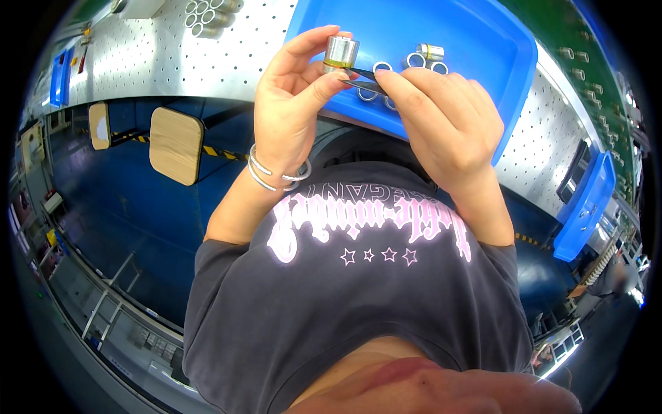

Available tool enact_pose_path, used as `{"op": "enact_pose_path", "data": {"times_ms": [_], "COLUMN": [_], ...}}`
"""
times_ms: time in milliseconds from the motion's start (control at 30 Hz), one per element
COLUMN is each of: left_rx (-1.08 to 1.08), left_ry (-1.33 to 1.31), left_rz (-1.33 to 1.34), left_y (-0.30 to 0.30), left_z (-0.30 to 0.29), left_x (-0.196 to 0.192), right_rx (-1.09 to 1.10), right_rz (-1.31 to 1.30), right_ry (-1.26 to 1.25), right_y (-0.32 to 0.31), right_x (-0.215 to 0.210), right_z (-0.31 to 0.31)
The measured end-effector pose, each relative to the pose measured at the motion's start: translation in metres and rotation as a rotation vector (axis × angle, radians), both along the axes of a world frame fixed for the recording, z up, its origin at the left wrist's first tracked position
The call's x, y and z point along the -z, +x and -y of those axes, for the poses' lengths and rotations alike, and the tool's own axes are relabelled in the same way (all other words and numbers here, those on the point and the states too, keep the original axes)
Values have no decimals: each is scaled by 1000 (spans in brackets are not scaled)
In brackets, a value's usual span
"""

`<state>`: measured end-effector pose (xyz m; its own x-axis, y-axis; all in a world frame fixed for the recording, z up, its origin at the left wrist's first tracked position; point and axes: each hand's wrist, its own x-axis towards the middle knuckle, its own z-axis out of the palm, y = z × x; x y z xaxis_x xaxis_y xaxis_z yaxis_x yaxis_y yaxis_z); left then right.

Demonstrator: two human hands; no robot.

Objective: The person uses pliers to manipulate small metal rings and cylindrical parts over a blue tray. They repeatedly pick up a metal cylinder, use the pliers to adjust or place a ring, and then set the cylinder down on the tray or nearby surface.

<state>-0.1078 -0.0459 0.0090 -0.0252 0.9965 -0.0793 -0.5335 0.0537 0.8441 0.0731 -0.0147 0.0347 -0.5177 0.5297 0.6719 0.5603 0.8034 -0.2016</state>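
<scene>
Between the thumb and fingers of my left hand (pixel 293 86) is a short silver metal cylinder (pixel 342 50) with a yellowish band round its lower part. My right hand (pixel 448 114) is closed on black tweezers (pixel 367 85), whose tips reach the lower edge of the cylinder by the band. Whether the tips grip anything there is too small to tell. Both hands are over the near side of a blue tray (pixel 476 41). Inside it, beyond and beside my right hand, lie several similar metal cylinders (pixel 431 51), some partly hidden by my fingers.
A perforated metal worktop (pixel 255 41) extends on both sides of the tray. Several metal cylinders (pixel 203 17) stand grouped at its far left. Another blue tray (pixel 586 207) is at the right edge. Wooden-topped stools (pixel 176 145) stand on the left below the worktop.
</scene>
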Motion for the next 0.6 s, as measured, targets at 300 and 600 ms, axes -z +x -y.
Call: {"op": "enact_pose_path", "data": {"times_ms": [300, 600], "left_rx": [164, 257], "left_ry": [-91, -116], "left_rz": [-8, -62], "left_y": [19, 33], "left_z": [1, 0], "left_x": [-2, 4], "right_rx": [-23, -53], "right_rz": [-555, -696], "right_ry": [-890, -1208], "right_y": [9, 23], "right_x": [-5, 17], "right_z": [4, -4]}}
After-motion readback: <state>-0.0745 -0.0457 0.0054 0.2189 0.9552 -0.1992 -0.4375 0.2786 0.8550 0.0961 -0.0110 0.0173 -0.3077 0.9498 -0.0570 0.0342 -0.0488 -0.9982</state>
